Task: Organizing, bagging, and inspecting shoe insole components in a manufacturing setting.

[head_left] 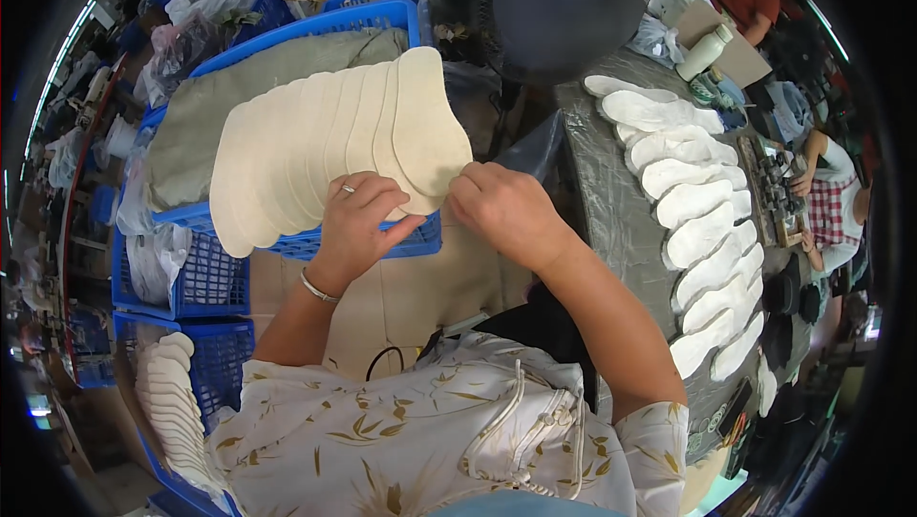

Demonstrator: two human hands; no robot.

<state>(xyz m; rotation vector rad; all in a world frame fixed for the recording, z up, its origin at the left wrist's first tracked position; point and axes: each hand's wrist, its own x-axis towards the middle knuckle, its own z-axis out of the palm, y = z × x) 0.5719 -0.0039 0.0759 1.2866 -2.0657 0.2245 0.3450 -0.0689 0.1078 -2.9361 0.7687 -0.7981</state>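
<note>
Left hand (pixel 358 221) and right hand (pixel 501 207) grip closed on fanned cream insoles (pixel 334 140); blue crate (pixel 215 278) under grip.

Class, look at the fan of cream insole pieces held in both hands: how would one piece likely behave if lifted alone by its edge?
The insole pieces look thin and flat, so one would probably be light. They hold a fanned shape past the left hand and right hand without drooping, suggesting some stiffness. Their smooth overlapping faces may slide apart easily.

Fanned cream insole pieces (pixel 334 149), overlapping, held above blue crate
</note>
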